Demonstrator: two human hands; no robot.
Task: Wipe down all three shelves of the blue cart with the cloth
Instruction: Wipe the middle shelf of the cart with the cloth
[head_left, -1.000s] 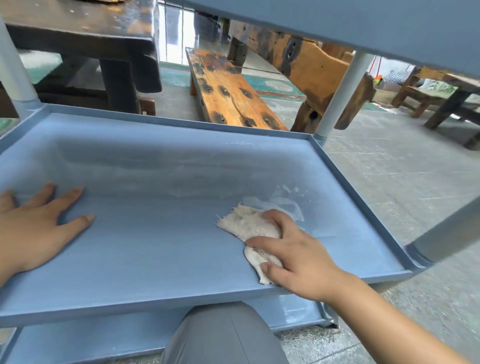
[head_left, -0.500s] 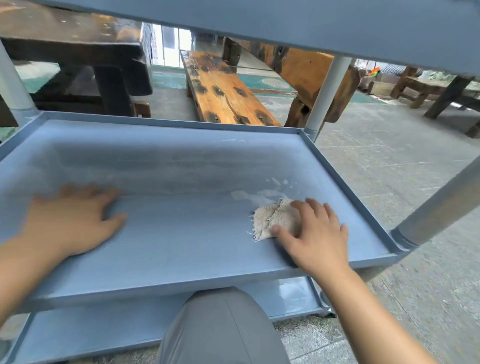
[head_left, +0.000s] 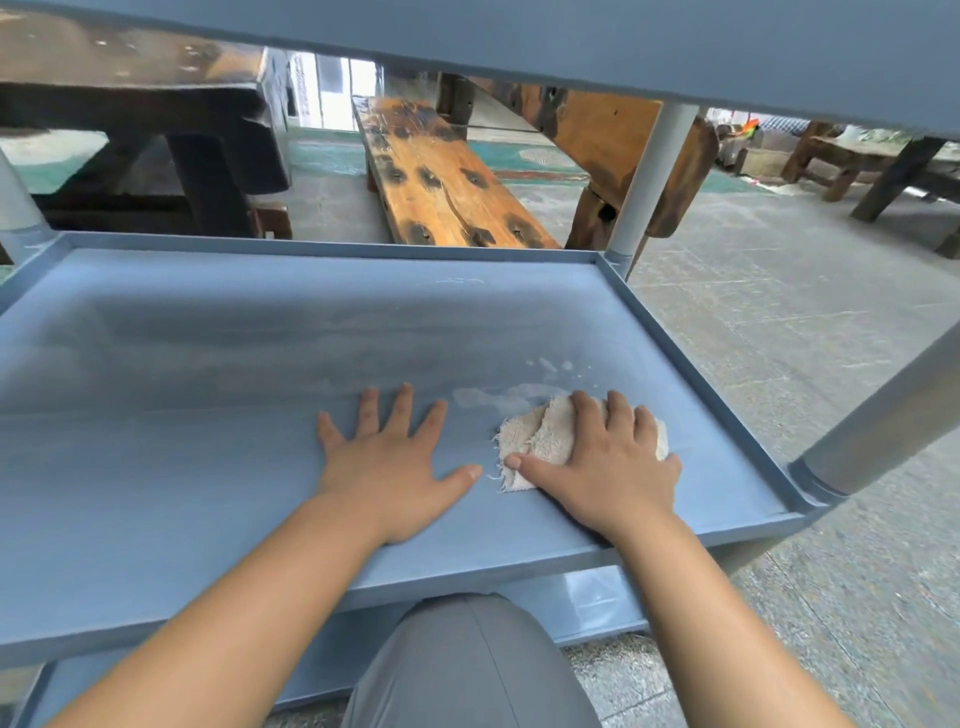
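I see the middle shelf (head_left: 208, 467) of the blue cart filling the centre of the frame, a shallow matte tray with a raised lip. My right hand (head_left: 610, 462) lies on the cloth (head_left: 540, 441), a pale, nubby rag with frayed edges, fingers draped over it and the thumb pressing its near corner, right of centre. A pale wet smear (head_left: 498, 397) lies just beyond it. My left hand (head_left: 389, 457) rests flat beside it, fingers spread wide, holding nothing. A smooth grey post (head_left: 649, 182) rises at the far right corner. The upper shelf (head_left: 675, 47) spans the top. A knotty varnished wooden bench (head_left: 441, 176) sits behind, on rough concrete floor (head_left: 779, 312).
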